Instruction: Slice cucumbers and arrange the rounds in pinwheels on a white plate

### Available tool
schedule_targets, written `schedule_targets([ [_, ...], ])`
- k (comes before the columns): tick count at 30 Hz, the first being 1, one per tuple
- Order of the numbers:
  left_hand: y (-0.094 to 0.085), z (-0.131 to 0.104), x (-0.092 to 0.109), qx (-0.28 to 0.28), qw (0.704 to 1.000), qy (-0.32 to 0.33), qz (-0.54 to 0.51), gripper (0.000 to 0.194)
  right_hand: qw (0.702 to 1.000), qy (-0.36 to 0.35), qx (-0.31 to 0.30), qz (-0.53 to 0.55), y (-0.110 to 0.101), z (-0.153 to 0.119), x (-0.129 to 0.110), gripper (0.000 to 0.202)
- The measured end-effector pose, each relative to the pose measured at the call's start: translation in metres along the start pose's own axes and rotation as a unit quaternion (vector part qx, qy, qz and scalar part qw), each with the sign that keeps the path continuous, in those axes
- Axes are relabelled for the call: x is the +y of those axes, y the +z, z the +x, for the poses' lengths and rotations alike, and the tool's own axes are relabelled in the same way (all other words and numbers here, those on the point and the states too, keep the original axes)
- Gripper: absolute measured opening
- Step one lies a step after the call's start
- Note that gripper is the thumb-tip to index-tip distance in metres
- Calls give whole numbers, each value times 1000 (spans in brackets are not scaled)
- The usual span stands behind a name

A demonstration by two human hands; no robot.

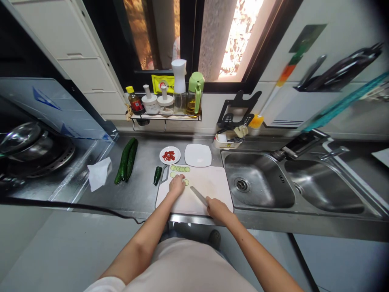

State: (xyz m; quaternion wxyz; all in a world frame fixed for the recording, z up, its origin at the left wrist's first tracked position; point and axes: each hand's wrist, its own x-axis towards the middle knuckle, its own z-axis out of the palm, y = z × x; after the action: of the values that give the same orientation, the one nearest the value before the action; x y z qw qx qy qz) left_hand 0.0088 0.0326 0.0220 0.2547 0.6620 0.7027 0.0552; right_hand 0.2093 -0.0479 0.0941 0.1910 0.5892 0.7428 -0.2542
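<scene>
My right hand (pixel 217 209) is wrapped round the handle of a knife (pixel 199 195), whose blade points up and left over the white cutting board (pixel 212 188). On the board's left part lies my left hand (pixel 177 185), its fingers bent at the cucumber slices; whether it grips one is too small to tell. One slice (pixel 186 182) shows just right of its fingertips. A row of slices (pixel 180 168) runs along the board's upper left edge, with more slices (pixel 173 174) below. A short cucumber piece (pixel 157 175) rests left of the board.
Behind the board stand a plate of chopped red pieces (pixel 169 155) and a white plate (pixel 198 155). Whole cucumbers (pixel 126 160) and a paper towel (pixel 99 173) lie left. A double sink (pixel 258 178) is right; a condiment shelf (pixel 167 117) hangs behind.
</scene>
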Motion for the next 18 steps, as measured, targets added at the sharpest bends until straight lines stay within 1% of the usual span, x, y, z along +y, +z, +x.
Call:
schedule_targets([
  [3, 1, 1, 1, 6, 1000, 1, 0, 25, 999, -13, 23, 35, 8, -6, 11, 23],
  [8, 1, 3, 4, 1, 1000, -3, -5, 19, 994, 19, 58, 87, 21, -10, 23, 21],
  [13, -1, 5, 5, 1, 1000, 6, -8, 16, 989, 20, 72, 131, 30, -9, 26, 20],
  [18, -1, 4, 6, 5, 999, 42, -19, 15, 986, 31, 74, 149, 32, -7, 26, 20],
])
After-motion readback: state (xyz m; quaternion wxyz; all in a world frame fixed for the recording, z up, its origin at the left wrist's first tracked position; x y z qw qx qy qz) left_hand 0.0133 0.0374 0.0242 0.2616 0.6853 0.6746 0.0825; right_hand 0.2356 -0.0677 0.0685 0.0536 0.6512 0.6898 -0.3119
